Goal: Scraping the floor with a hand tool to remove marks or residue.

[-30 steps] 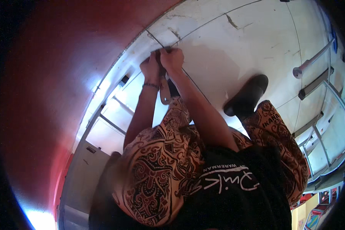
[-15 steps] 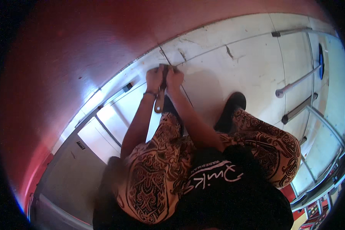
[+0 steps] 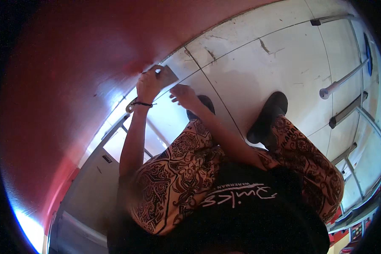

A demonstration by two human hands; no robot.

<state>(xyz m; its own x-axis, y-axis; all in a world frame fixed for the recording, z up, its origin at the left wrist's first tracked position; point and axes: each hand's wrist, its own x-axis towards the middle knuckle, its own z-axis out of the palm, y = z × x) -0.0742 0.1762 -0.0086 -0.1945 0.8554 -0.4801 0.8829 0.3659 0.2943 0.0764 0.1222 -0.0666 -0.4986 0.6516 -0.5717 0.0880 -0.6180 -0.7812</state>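
Note:
My left hand (image 3: 148,86) is closed around a putty knife at the foot of the red wall (image 3: 97,51). Its flat, wide blade (image 3: 169,78) sticks out to the right of my fingers, and the handle's end, with a hanging hole, shows by my wrist. A dark band circles that wrist. Just right of the blade, apart from it, is my right hand (image 3: 185,96); its fingers are loosely bent and spread, with nothing visible in them. Below both hands lies the white tiled floor (image 3: 237,80).
A grey cabinet-like panel (image 3: 93,182) stands at the lower left. To the right, a pale pole (image 3: 343,80) with a rounded end slants over the floor, beside metal legs and a dark-capped bar (image 3: 348,111). My dark shoes (image 3: 269,116) rest on the tiles, which have cracks or scuffs.
Both hands were together on the putty knife at the tile joint. My right hand has let go and dropped slightly; my left has carried the knife left toward the wall, turning its blade rightward.

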